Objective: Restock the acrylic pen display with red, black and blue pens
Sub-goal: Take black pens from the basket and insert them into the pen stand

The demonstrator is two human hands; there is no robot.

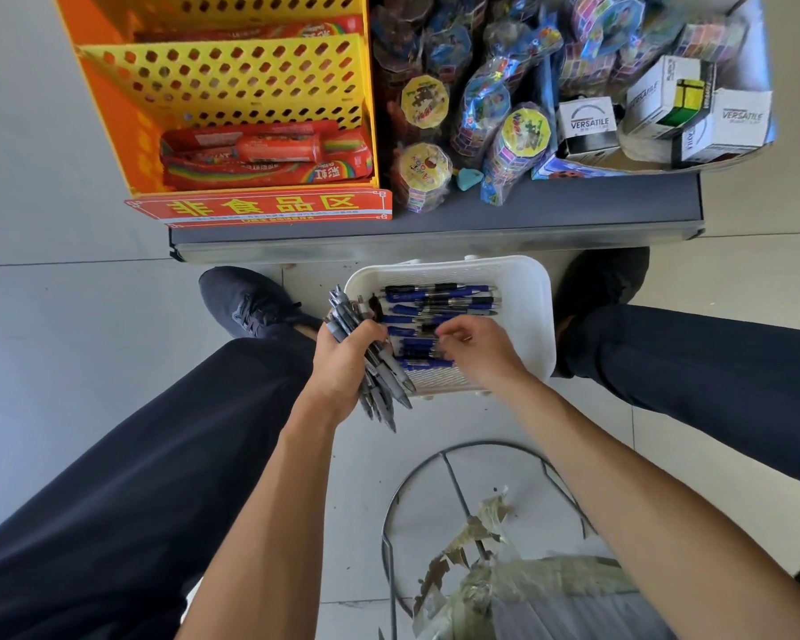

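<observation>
- The tiled floor (65, 293) carries a white basket (534, 316) just before the grey shelf (435, 224) front edge.
- Two dark shoes (246, 300) flank it.
- A wire ring (391, 524), perhaps a stool base, stands nearer.

Shop (stocked shelf (435, 219), boxed toys (693, 113))

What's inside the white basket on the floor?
The white basket holds blue pens lying flat. The right hand reaches in and covers some, so what is beneath it cannot be seen.

The right hand (474, 346) hides its fingers' contact with the blue pens (439, 300); the shelf toys (495, 99) are cropped.
</observation>
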